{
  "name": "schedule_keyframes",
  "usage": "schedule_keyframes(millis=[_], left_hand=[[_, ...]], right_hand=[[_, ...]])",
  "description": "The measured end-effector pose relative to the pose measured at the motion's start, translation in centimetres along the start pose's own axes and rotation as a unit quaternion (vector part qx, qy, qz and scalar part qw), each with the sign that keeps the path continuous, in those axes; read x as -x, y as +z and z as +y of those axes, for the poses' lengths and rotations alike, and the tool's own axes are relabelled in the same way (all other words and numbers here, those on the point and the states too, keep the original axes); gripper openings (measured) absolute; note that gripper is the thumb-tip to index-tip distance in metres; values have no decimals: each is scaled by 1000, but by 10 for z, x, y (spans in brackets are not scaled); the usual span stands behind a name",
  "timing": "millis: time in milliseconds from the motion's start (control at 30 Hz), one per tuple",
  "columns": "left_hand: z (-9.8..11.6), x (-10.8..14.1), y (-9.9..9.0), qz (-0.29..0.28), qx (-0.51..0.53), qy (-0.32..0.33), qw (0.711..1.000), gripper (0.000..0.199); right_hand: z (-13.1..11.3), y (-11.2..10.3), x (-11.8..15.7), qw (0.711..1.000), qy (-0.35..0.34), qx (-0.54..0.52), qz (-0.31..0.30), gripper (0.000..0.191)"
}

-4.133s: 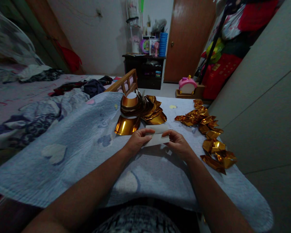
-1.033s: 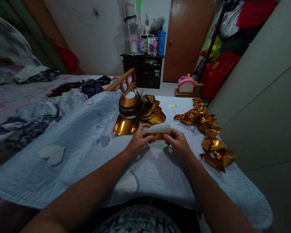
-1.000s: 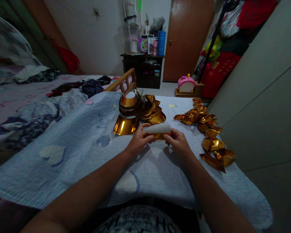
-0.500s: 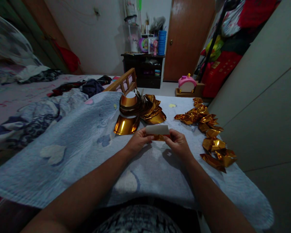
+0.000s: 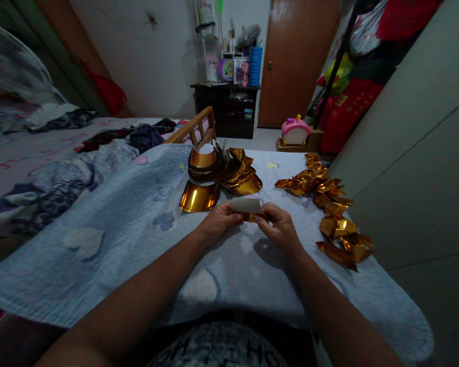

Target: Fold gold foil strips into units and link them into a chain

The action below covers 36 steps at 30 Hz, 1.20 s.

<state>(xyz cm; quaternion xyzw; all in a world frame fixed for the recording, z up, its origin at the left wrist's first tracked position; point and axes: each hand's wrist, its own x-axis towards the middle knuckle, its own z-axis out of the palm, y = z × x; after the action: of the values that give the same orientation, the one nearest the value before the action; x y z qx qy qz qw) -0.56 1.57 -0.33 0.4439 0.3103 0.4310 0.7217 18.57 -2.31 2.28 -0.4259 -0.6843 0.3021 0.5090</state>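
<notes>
Between my hands is a partly folded sheet of gold foil paper, its pale back facing up and a gold strip along the near edge. My left hand pinches its left end, thumb on the near side. At the right end, my right hand grips it with thumb and fingers closed. Just beyond my left hand lies a curved gold foil sheet. Behind that sits a stack of bent gold sheets, touching a fanned pile of gold foil. Several folded gold foil pieces run down the right side.
A blue patterned blanket covers the surface under my hands. A wooden rail stands at its far edge. To the left is a bed with rumpled clothes; a pale cabinet borders the right.
My right hand has shifted slightly left along the foil paper, and its fingers have curled more around the right end. The left hand and the piles look the same.
</notes>
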Motion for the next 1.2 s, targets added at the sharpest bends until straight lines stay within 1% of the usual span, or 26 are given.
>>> schedule_keyframes(millis=[367,533,700,933,1067,1200], left_hand=[[1,1,2,10,-2,-4,1000,44],[2,1,4,8,3,0,1000,43],[2,1,4,10,-1,6,1000,45],[2,3,4,22,-12,2,1000,47],[0,3,2,40,-21,-4,999,45],[-1,2,1,62,-25,3,998,45]], right_hand=[[-1,0,-1,1000,-12,10,0,18],[-3,0,-1,1000,14,17,-2,20],[-1,-1,0,1000,22,15,-5,22],[3,-2,1,999,34,-13,-3,19],[2,-3,1,999,43,-28,5,22],[0,-6,0,996,70,-50,12,22]])
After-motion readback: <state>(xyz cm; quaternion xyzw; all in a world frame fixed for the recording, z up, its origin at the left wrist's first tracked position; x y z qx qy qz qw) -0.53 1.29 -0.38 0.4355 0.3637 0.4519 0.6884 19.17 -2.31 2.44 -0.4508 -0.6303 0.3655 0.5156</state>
